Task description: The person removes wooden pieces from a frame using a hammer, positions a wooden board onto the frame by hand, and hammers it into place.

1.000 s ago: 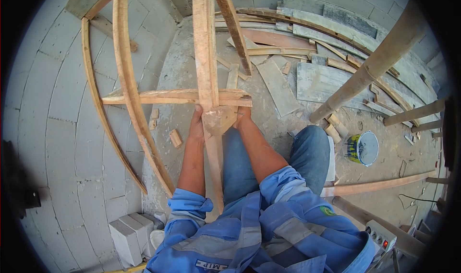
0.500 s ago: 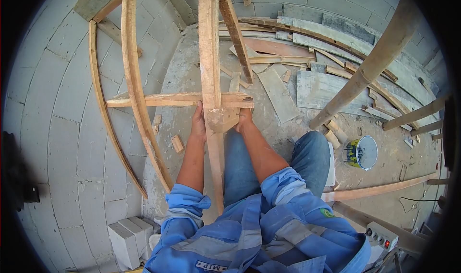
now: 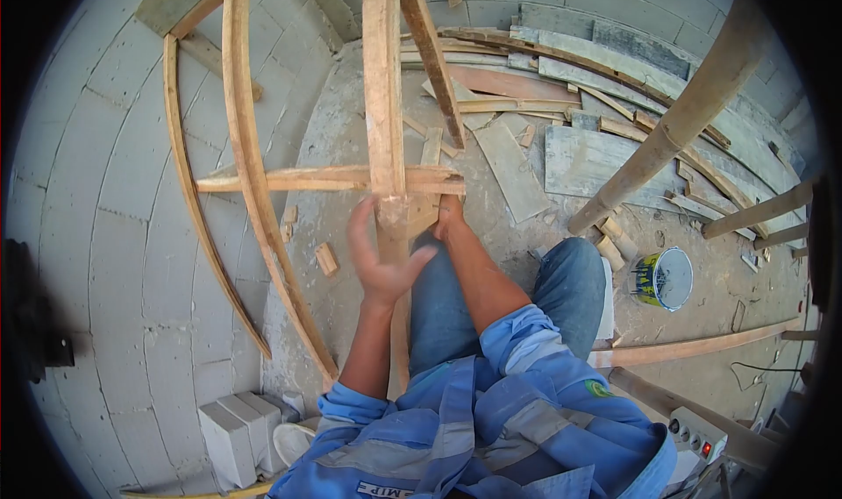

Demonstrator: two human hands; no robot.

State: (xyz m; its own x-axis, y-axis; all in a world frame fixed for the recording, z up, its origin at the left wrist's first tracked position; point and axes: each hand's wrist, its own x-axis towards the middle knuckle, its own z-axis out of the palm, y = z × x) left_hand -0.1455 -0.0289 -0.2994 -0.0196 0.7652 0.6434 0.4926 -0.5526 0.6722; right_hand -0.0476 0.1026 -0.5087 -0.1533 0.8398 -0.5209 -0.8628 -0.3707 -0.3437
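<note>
An upright timber post (image 3: 384, 87) stands in front of me, and a horizontal wooden crosspiece (image 3: 307, 180) meets it. In the corner under the crosspiece, right of the post, sits a small angled wood block (image 3: 423, 214). My right hand (image 3: 447, 218) grips this block near the crosspiece's right end; some of its fingers are hidden behind the wood. My left hand (image 3: 382, 267) is in front of the post's lower part, off the wood, fingers spread and slightly blurred, with nothing in it.
Slanting timbers (image 3: 250, 166) stand along the block wall at left. Boards (image 3: 596, 161) and scraps lie on the floor beyond. A round pole (image 3: 667, 131) leans at right, near a bucket (image 3: 663, 278) and a power strip (image 3: 697, 433). Pale blocks (image 3: 237, 438) sit at lower left.
My left hand has let go of the post and crosspiece, dropping toward me with its fingers opened. My right hand stays at the block.
</note>
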